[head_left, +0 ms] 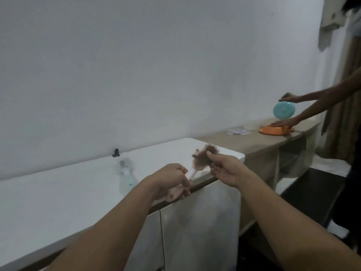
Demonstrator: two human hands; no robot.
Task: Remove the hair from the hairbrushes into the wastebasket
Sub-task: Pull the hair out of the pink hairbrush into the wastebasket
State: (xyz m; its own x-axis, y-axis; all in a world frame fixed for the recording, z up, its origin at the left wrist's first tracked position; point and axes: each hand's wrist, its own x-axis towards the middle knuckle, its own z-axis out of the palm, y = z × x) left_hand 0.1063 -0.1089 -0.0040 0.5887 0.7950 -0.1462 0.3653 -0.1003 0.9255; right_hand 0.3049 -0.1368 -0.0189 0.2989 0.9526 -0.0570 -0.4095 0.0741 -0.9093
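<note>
Near the middle of the frame the left hand (173, 178) is closed around the pale handle of a hairbrush (192, 172), which slants up and to the right over the front edge of the white surface (58, 192). The brush's head is covered by a clump of brown hair (206, 156). The right hand (224, 169), just right of the brush, pinches that clump between thumb and fingertips, its other fingers curled in; the hair sits against both the brush and the hand, blurred at its edges.

A second hairbrush (126, 176), clear with a pale green tint, lies flat on the white surface to the left of the hands, bristle end toward the wall. A small black clip (116, 152) rests behind it where the surface meets the wall.

At the right of the frame, on a lower tan surface (234, 141), another person's two hands reach in: one (284, 123) lies on an orange object (273, 131), the other (289, 97) hovers above a round turquoise object (284, 110). A flat white item (238, 131) lies nearby. No wastebasket appears in view.
</note>
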